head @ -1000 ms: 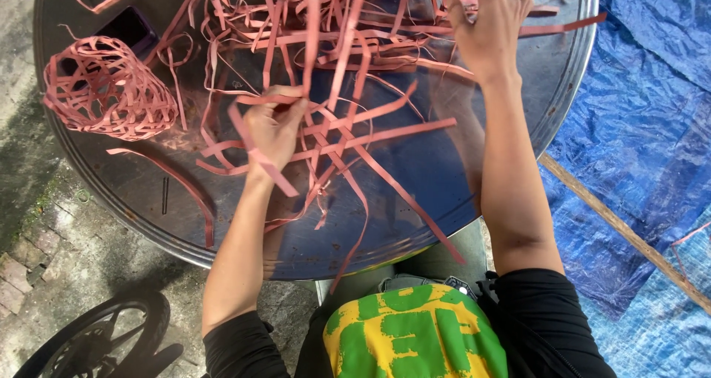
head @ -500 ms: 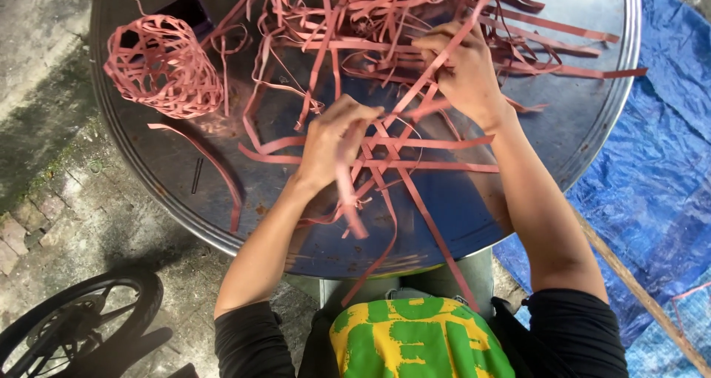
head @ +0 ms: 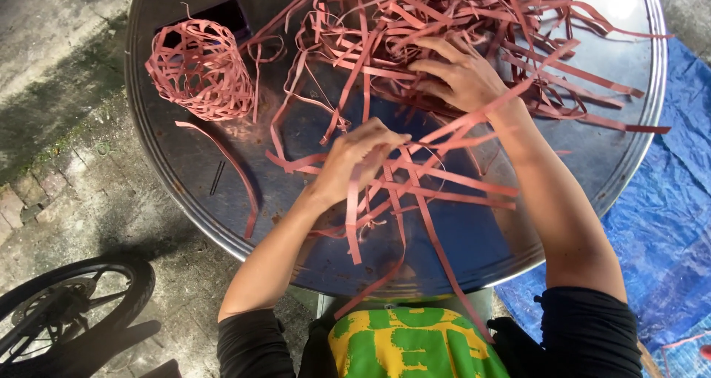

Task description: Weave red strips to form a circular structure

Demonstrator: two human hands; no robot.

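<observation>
Left hand [head: 361,156] is pinching a few flat pink strips [head: 415,178] near the middle of the round tabletop [head: 185,163] — fingers curled tight on them, strip ends trailing toward the near rim. Right hand [head: 463,74] is lying on the tangled pile [head: 444,22] farther back, fingers spread and slack, gripping nothing that I can make out; 1 strip is crossing over the wrist. Hands are sitting apart, left nearer the body. Strips are looking thin, ribbon-like, matte, kinked and curled. Tabletop is looking like dull sheet metal, scuffed, with a rolled edge. A loose open-lattice woven cylinder [head: 201,71] of the same strips is lying on its side at the left, next to a dark rectangular object [head: 222,14]. Crinkled blue tarp [head: 666,222] is covering the ground at right — spoked wheel [head: 67,304] is sitting on rough concrete bottom left.
</observation>
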